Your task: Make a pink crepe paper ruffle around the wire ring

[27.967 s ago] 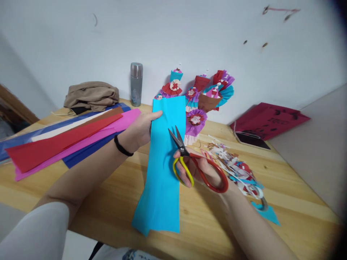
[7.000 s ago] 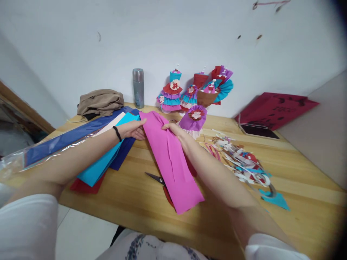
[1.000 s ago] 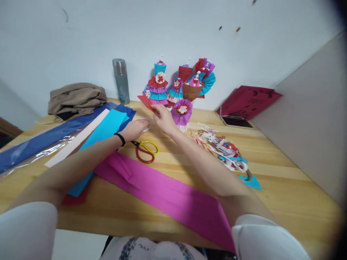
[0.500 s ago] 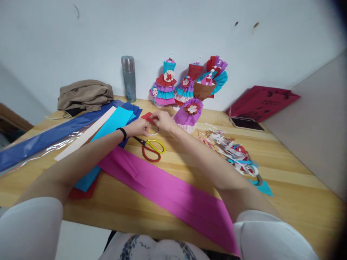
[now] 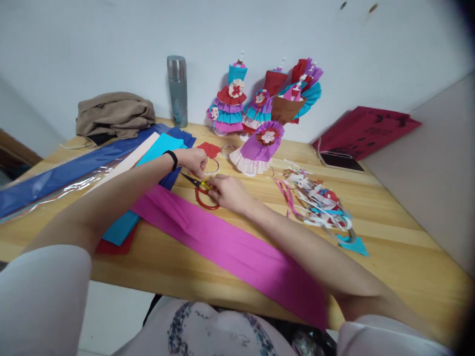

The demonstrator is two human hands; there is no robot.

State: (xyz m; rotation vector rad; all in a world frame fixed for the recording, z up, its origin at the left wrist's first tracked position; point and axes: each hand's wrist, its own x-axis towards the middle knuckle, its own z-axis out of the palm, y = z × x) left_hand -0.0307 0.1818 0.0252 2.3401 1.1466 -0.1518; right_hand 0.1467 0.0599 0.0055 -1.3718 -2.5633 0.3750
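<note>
"Quick, head view: what just changed?"

"Right hand [image 5: 230,192] is off the red piece [image 5: 209,149] and down at the scissors [image 5: 198,183]. Fingers pinch around the yellow handle."

"Scissors lifted?"

"Can't tell for sure. They look flat on the table [image 5: 393,237], blades aimed at the coloured sheets [image 5: 163,143], red loop on the near side."

"Left hand [image 5: 193,160]?"

"Just behind the blades, fingers bent down beside a thin pale ring [image 5: 218,165]. Fingertips unclear, so can't say whether it grips anything."

"Red piece now?"

"On the table beyond the left hand, apparently let go."

"Pink strip [image 5: 237,247]?"

"Same place, laid slantwise along the near side, neither hand on it. Scraps [image 5: 326,202] sit well off to the right, ruffled paper dresses [image 5: 256,151] at the back."

"Meaning for the work?"

"My read: handling has switched from red piece to scissors; strip is parked."
</note>
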